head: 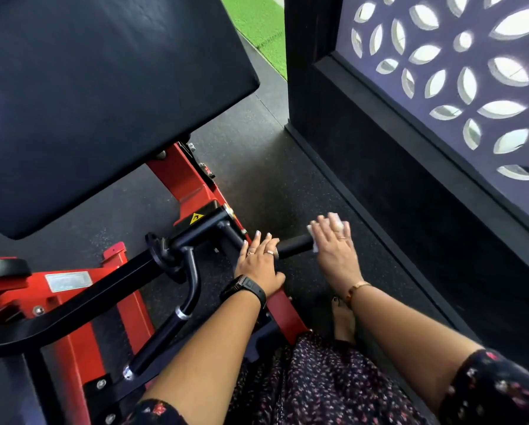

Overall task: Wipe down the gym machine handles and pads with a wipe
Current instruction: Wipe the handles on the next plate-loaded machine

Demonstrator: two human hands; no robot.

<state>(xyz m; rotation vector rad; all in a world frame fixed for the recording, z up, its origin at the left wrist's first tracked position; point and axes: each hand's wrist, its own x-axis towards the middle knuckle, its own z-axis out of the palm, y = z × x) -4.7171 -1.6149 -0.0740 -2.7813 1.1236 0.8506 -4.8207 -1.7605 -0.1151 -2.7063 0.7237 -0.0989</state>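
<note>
1. The left hand (261,262) reaches forward from the lower middle of the frame and lies palm down over the inner end of the handle (293,245). Its fingers are stretched out nearly straight and not wrapped around the bar
2. The right hand (333,243), slightly blurred, sits just right of it at the handle's outer end. Its fingers are spread flat and press the wipe (336,220) against the grip
3. The wipe is thin, white and crumpled, and shows past the fingertips and under the heel of the palm
4. The handle is a short black cylinder with a matte surface, lying level at mid-frame
5. A black watch (244,288) bands the left wrist, a slim bracelet (356,288) the right, and both hands wear rings
6. The pad (103,87) fills the upper left, broad, black and smooth with rounded corners and a faint sheen
7. Below it runs the glossy red frame (192,179), with a curved black bar (177,314) ringed in chrome at lower left
8. The floor (272,179) is dark speckled rubber, and a screen (441,72) pierced with leaf-shaped cut-outs stands at upper right
</note>
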